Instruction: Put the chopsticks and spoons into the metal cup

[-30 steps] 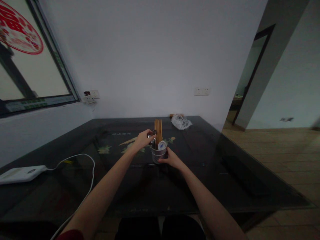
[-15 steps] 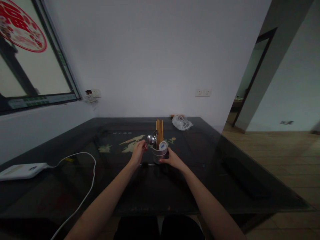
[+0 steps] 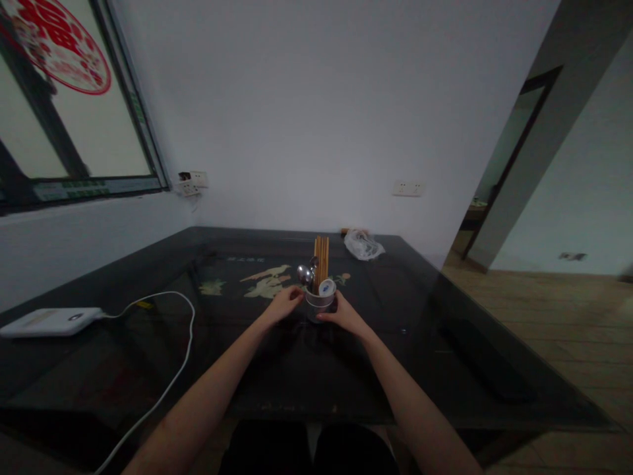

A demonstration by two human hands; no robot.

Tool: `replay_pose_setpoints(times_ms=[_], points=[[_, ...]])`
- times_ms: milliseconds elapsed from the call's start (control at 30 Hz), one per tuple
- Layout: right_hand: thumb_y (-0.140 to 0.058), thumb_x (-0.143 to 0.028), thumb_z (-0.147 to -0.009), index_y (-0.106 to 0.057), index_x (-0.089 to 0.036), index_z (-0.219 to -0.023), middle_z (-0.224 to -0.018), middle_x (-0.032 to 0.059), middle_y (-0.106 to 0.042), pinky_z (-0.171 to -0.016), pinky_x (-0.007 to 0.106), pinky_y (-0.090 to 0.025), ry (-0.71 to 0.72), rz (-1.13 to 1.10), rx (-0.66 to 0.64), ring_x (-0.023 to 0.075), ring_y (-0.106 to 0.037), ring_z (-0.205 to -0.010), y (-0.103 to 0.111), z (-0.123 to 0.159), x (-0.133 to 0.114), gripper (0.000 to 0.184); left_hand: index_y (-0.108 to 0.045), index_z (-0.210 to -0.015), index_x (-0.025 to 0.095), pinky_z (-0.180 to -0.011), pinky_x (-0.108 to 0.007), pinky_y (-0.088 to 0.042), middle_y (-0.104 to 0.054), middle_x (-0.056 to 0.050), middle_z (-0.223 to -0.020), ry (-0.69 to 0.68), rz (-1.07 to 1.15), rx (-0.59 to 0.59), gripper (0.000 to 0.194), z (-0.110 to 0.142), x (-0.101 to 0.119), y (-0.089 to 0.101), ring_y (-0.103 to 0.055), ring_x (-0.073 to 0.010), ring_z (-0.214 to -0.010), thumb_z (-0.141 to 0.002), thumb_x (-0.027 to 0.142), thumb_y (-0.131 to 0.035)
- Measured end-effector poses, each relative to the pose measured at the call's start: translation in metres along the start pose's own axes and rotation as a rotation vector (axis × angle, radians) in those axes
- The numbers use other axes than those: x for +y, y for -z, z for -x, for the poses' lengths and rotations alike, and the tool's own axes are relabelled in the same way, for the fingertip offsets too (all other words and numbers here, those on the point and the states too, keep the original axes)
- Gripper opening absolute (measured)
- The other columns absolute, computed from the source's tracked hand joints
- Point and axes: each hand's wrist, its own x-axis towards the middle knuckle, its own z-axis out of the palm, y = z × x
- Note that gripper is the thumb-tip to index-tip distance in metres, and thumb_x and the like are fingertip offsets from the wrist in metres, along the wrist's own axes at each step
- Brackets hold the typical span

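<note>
A cylindrical utensil cup (image 3: 319, 307) stands on the dark table in front of me. It holds several wooden chopsticks (image 3: 322, 260), metal spoons (image 3: 304, 274) and a white ceramic spoon (image 3: 326, 287) with a blue mark, whose handle is hidden in the cup. My right hand (image 3: 346, 313) is closed round the cup's right side, thumb across its front. On the other side, my left hand (image 3: 285, 303) has its fingers stretched towards the rim, with nothing seen in them. Whether its fingertips touch the cup I cannot tell.
A crumpled clear plastic bag (image 3: 362, 245) lies at the table's far edge. To the left is a white device (image 3: 52, 322) with a white cable (image 3: 190, 330) trailing over the front edge. A dark flat object (image 3: 487, 359) rests on the right. A wall stands behind the table (image 3: 277, 389).
My left hand has come down from beside the metal spoons to the cup's left rim, its fingers less curled. My right hand stays on the cup. The view has shifted slightly.
</note>
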Motion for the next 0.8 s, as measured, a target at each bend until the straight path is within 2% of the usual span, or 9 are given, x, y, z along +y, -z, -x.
replay_pose_setpoints(times_ms=[333, 600, 800], points=[[-0.082, -0.027, -0.049, -0.04, -0.015, -0.125, -0.127, 0.014, -0.051, -0.103, 0.04, -0.036, 0.057, -0.053, 0.038, 0.0254, -0.049, -0.118, -0.005, -0.004, 0.006, 0.088, -0.063, -0.093, 0.014, -0.082, -0.034, -0.048, -0.069, -0.009, -0.094, -0.064, 0.085, -0.114, 0.023, 0.005, 0.004, -0.005, -0.064, -0.021, -0.086, -0.075, 0.025, -0.054], [-0.082, -0.026, -0.049, -0.044, -0.017, -0.119, -0.121, 0.0116, -0.055, -0.1, 0.042, -0.038, 0.046, -0.03, 0.088, 0.0266, -0.052, -0.115, -0.009, -0.007, 0.016, 0.081, -0.062, -0.098, 0.013, -0.086, -0.033, -0.047, -0.068, -0.01, -0.102, -0.04, 0.059, -0.105, 0.026, 0.01, 0.015, -0.007, -0.063, -0.0213, -0.094, -0.076, 0.02, -0.051], [-0.081, -0.027, -0.049, -0.045, -0.017, -0.117, -0.119, 0.011, -0.057, -0.099, 0.042, -0.038, 0.046, -0.03, 0.103, 0.0257, -0.053, -0.112, -0.01, -0.004, 0.012, 0.077, -0.061, -0.1, 0.012, -0.087, -0.034, -0.048, -0.068, -0.011, -0.103, -0.03, 0.076, -0.068, 0.028, 0.009, 0.012, -0.017, -0.063, -0.0212, -0.094, -0.076, 0.016, -0.048]])
